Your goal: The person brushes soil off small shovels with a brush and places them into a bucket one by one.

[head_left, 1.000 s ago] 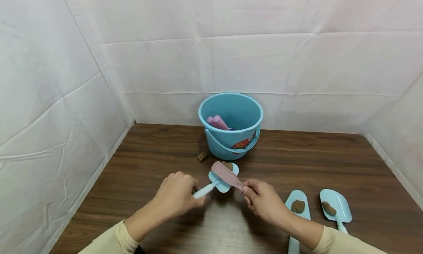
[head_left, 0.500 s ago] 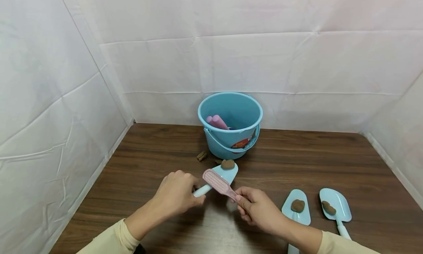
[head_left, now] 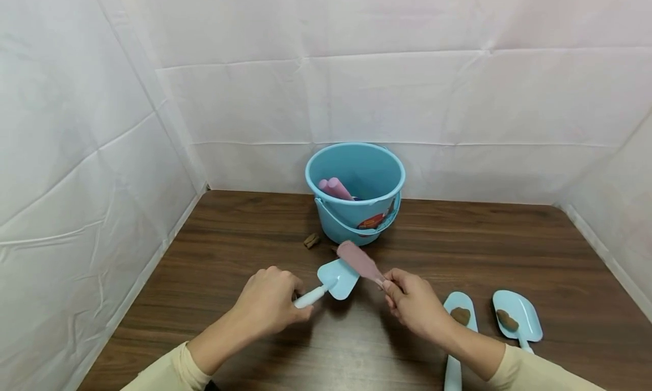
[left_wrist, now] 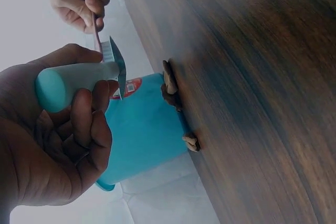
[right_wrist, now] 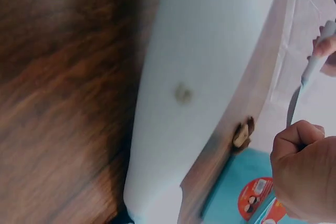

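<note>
My left hand point(head_left: 270, 300) grips the white handle of a small light-blue hand shovel point(head_left: 338, 279), raised off the table. My right hand point(head_left: 414, 301) holds a pink brush point(head_left: 357, 259) by its handle, over the far right edge of the shovel's blade. In the left wrist view the white bristles point(left_wrist: 108, 51) meet or nearly meet the blade point(left_wrist: 121, 64); contact is hard to tell. Brown lumps point(left_wrist: 169, 83) lie on the table beside the bucket. From the head, the brush partly covers that spot; another brown piece point(head_left: 311, 241) lies to its left.
Behind stands a blue bucket point(head_left: 356, 210) with pink handles point(head_left: 336, 188) inside. At right, two light-blue scoops lie on the wooden table point(head_left: 244, 232): a narrow one point(head_left: 453, 374) and a wide one point(head_left: 524, 317), each bearing a brown lump point(head_left: 507, 321). White cloth walls surround the table.
The brush came nearer me across the blade, then went back out to its far right edge. The shovel's blade has turned and drawn slightly nearer. A brown lump at its far end is now out of sight.
</note>
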Available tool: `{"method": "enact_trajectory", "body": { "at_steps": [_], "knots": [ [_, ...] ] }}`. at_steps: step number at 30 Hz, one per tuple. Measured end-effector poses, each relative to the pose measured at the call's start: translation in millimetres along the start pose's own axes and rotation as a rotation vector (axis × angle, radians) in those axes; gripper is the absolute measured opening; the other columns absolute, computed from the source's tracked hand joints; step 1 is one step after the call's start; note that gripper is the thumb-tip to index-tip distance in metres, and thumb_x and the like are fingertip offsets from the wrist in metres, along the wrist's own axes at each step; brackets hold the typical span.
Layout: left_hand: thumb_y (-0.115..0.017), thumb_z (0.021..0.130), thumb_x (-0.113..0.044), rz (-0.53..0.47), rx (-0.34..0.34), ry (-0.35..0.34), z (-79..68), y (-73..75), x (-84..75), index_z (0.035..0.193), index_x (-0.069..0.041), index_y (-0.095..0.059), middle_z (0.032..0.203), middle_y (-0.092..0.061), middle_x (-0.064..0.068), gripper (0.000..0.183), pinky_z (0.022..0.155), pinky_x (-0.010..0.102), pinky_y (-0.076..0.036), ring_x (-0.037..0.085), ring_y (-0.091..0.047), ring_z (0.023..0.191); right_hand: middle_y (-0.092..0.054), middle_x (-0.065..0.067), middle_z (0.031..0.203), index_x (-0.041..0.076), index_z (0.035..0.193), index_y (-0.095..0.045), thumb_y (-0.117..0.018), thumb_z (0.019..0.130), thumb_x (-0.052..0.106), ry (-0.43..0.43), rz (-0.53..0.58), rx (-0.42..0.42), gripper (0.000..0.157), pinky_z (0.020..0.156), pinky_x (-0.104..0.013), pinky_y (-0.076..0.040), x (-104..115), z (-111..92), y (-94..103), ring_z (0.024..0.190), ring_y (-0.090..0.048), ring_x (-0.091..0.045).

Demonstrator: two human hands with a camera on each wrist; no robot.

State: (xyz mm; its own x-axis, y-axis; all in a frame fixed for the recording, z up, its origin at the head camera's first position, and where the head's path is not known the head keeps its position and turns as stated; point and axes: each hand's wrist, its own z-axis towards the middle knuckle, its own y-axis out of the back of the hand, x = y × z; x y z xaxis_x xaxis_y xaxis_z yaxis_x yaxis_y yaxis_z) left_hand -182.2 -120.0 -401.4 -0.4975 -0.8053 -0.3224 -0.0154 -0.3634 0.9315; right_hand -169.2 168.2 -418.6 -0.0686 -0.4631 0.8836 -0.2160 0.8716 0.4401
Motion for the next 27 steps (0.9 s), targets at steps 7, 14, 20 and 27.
{"method": "enact_trajectory", "body": {
  "at_steps": [7,14,20,27],
  "knots": [
    [-0.087,0.073,-0.033,-0.006,0.012,0.039,-3.6,0.7,3.8,0.07,-0.02,-0.073,0.063,-0.058,-0.012,0.019,0.047,0.025,-0.039,0.004,-0.045,0.052,-0.054,-0.007,0.071,-0.003,0.106,-0.06,-0.044,0.109,0.012,-0.056,0.022,-0.05,0.022,0.045,-0.022,-0.04,-3.9,0.0,8.2,0.055,-0.046,-0.012],
    [-0.087,0.072,-0.034,0.008,-0.002,0.05,-5.2,2.7,7.3,0.07,-0.023,-0.072,0.062,-0.057,-0.014,0.019,0.047,0.026,-0.038,0.004,-0.045,0.052,-0.054,-0.007,0.073,-0.003,0.108,-0.059,-0.044,0.109,0.014,-0.037,0.064,-0.024,0.023,0.045,-0.023,-0.039,-2.3,-4.4,10.5,0.055,-0.046,-0.012],
    [-0.087,0.072,-0.035,0.012,-0.005,0.038,-4.2,1.8,8.0,0.068,-0.023,-0.072,0.06,-0.057,-0.016,0.02,0.047,0.025,-0.038,0.002,-0.045,0.052,-0.052,-0.007,0.072,-0.006,0.106,-0.056,-0.043,0.109,0.013,-0.008,0.115,0.057,0.023,0.045,-0.02,-0.036,2.3,-8.9,3.0,0.053,-0.043,-0.011],
    [-0.087,0.072,-0.037,0.018,-0.022,0.026,-3.5,1.9,6.0,0.065,-0.026,-0.069,0.058,-0.054,-0.018,0.022,0.046,0.025,-0.037,0.002,-0.044,0.051,-0.053,-0.006,0.071,-0.006,0.105,-0.057,-0.044,0.109,0.013,0.022,0.095,0.122,0.023,0.044,-0.021,-0.035,4.5,-12.7,-6.1,0.052,-0.042,-0.011]
  ]
}}
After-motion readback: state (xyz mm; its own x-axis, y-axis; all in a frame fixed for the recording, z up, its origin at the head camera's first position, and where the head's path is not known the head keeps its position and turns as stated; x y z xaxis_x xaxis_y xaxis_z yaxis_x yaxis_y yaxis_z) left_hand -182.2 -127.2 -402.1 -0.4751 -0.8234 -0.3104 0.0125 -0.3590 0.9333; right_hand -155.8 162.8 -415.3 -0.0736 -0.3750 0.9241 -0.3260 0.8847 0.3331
